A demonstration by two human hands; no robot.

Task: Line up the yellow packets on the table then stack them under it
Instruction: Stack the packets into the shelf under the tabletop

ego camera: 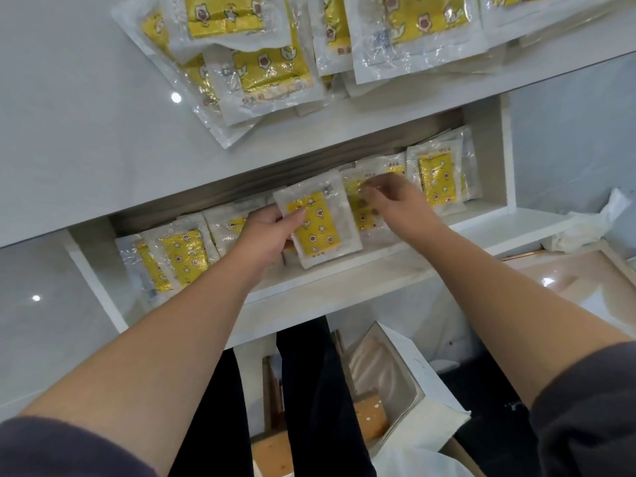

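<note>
Several yellow packets in clear plastic lie heaped on the white table top (pixel 86 132), among them a pile of packets (pixel 268 70) near its front edge. Under the table, a white shelf (pixel 344 270) holds more packets standing in a row, such as one at the left (pixel 182 256) and one at the right (pixel 438 177). My left hand (pixel 268 232) grips a yellow packet (pixel 318 223) by its left edge, thumb on the front, above the shelf's middle. My right hand (pixel 395 201) reaches to the packets just behind it, blurred, fingers spread on them.
Below the shelf, on the floor, stand an open white box (pixel 389 373) and white plastic wrapping (pixel 423 452). A flat framed panel (pixel 585 287) lies at the right. Crumpled white plastic (pixel 592 228) sits at the shelf's right end. My dark trouser legs (pixel 309 390) are below.
</note>
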